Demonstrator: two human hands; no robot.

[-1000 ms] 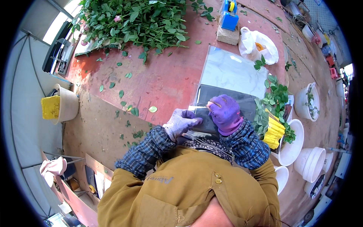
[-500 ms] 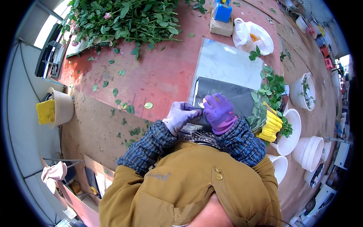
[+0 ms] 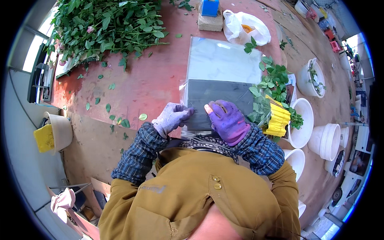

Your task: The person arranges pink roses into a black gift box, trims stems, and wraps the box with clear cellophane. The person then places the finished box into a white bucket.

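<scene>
A black sheet (image 3: 224, 90) lies over the lower part of a white, marble-patterned panel (image 3: 228, 60), with clear plastic film along its left side. At the sheet's left edge, my left hand (image 3: 172, 118), in a pale lavender glove, is closed with thumb and fingers together; what it pinches is too small to make out. My right hand (image 3: 228, 120), in a purple glove with one bare fingertip, rests over the sheet's near right part, fingers bent and that fingertip apart. Cut leafy stems (image 3: 262, 104) with a ridged yellow piece (image 3: 278, 120) lie beside my right wrist.
A large heap of leafy rose stems (image 3: 112, 28) covers the far left of the red table (image 3: 160, 76). Beyond the panel are a blue device (image 3: 209, 8) on a block (image 3: 210, 23) and a white plastic bag (image 3: 248, 30). White buckets (image 3: 302, 124) stand at right.
My hands were together at the sheet's near edge and have moved apart, the left one leftward. The sheet now lies flatter, and more of it shows. My view has shifted to the right.
</scene>
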